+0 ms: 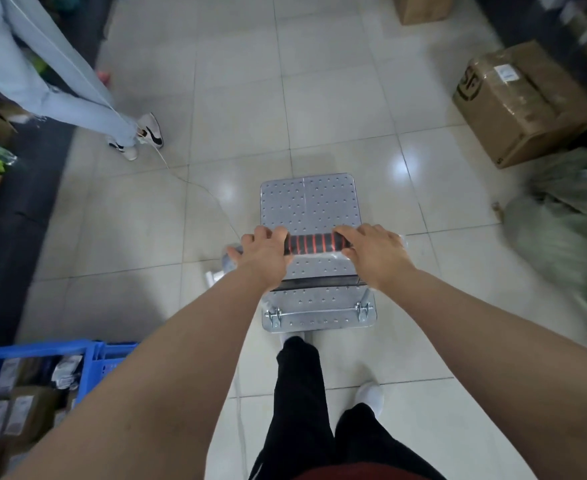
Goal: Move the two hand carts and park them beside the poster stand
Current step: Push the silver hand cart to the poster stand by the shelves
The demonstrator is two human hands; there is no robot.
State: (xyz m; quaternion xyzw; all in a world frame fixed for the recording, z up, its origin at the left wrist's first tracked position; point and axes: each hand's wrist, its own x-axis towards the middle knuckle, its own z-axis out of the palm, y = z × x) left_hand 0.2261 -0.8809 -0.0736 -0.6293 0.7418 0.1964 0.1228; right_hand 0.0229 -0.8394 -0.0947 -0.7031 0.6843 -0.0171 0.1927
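A silver metal hand cart (309, 206) with a studded flat deck stands on the tiled floor directly in front of me. Its handle bar (311, 243) has a black grip with red rings. My left hand (262, 254) is closed around the left end of that handle. My right hand (371, 251) grips the right end. My legs in black trousers and white shoes are right behind the cart. No second cart and no poster stand are in view.
Another person in light blue trousers (77, 88) stands at the left, with a thin cord trailing across the floor. Cardboard boxes (524, 102) and grey-green sacks (562, 230) line the right. A blue crate (43, 375) of packages sits at lower left.
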